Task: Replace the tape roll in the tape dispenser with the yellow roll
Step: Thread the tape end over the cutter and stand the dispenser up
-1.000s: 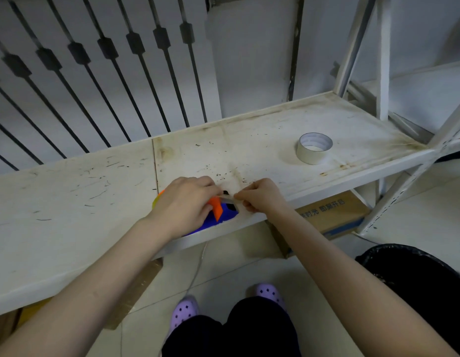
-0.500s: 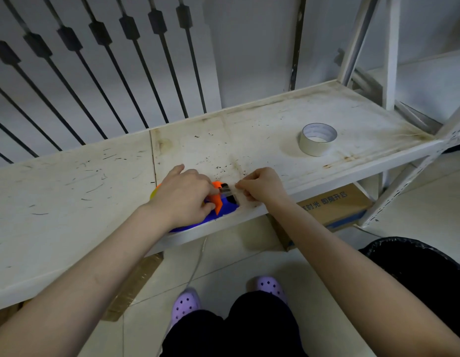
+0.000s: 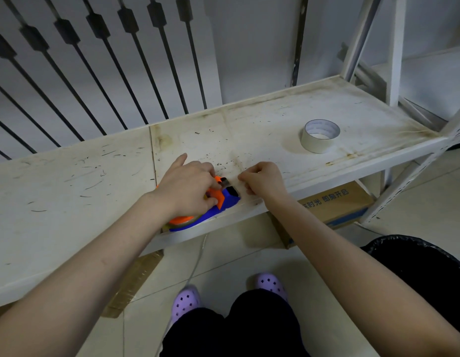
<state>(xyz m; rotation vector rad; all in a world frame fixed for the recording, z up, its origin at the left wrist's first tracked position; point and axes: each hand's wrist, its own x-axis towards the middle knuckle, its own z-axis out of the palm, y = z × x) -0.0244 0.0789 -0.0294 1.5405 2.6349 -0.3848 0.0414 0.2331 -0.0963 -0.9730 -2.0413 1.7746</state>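
A blue and orange tape dispenser (image 3: 225, 203) lies flat on the white shelf (image 3: 69, 191) near its front edge. My left hand (image 3: 187, 186) covers its top and presses it down, fingers curled over the orange part. A yellowish roll (image 3: 183, 222) shows under the orange cover at the dispenser's near end. My right hand (image 3: 263, 180) is pinched just right of the dispenser's mouth, seemingly holding a clear tape end that I can barely make out. A pale tape roll (image 3: 319, 136) stands alone on the shelf to the far right.
Black railing bars (image 3: 100, 73) run behind the shelf. A white upright (image 3: 394, 47) rises at the shelf's right end. Under the shelf sits a cardboard box (image 3: 332, 204). A black bin (image 3: 430, 266) stands at right, my purple shoes (image 3: 186, 302) below.
My left index finger has lifted and points forward over the shelf. Both hands stay at the dispenser, which shows more of its orange and yellow near end now.
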